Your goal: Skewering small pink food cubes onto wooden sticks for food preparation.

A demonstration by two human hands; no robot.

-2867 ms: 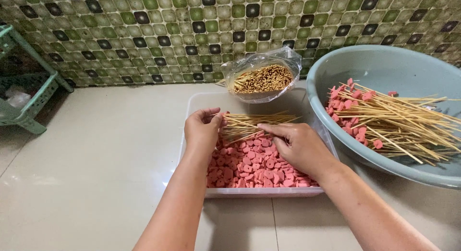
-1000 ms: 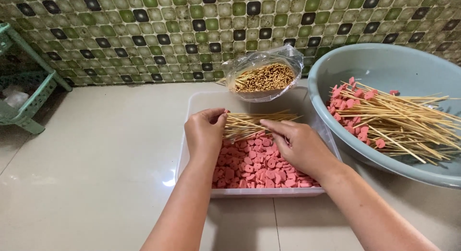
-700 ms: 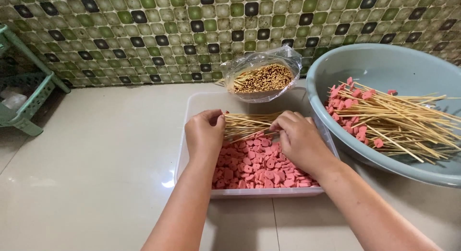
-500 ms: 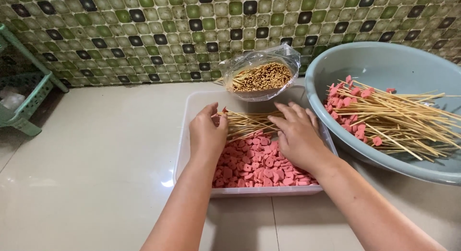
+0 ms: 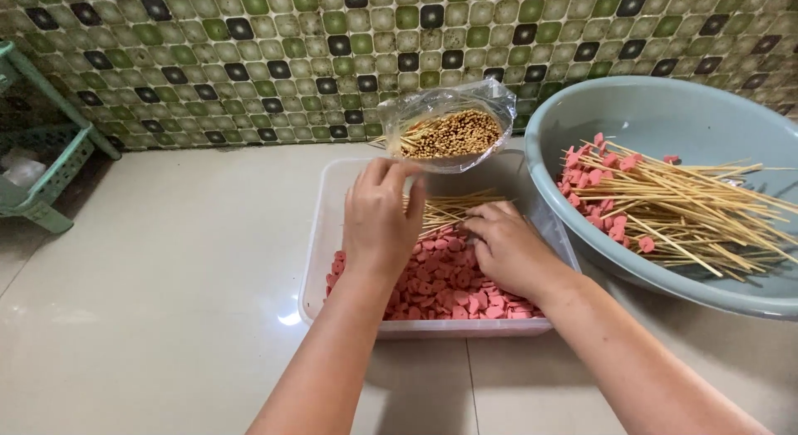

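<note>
A clear plastic tub (image 5: 320, 252) on the tiled floor holds several pink sausage slices (image 5: 449, 281) and a bundle of bamboo skewers (image 5: 445, 212) at its far side. My left hand (image 5: 381, 219) hovers over the tub's left half, fingers bent down toward the skewer ends; what it grips is hidden. My right hand (image 5: 503, 248) rests low on the slices, fingers curled at the skewers' near ends. Whether it pinches a slice is hidden.
A grey basin (image 5: 665, 119) at the right holds several finished skewers (image 5: 673, 206) threaded with pink slices. A clear bag of skewers (image 5: 449, 134) stands upright behind the tub against the green mosaic wall. A green plastic rack (image 5: 37, 165) is at the far left.
My left hand rose and shifted slightly toward the far side of the tub. My right hand dropped from the skewer bundle down onto the slices.
</note>
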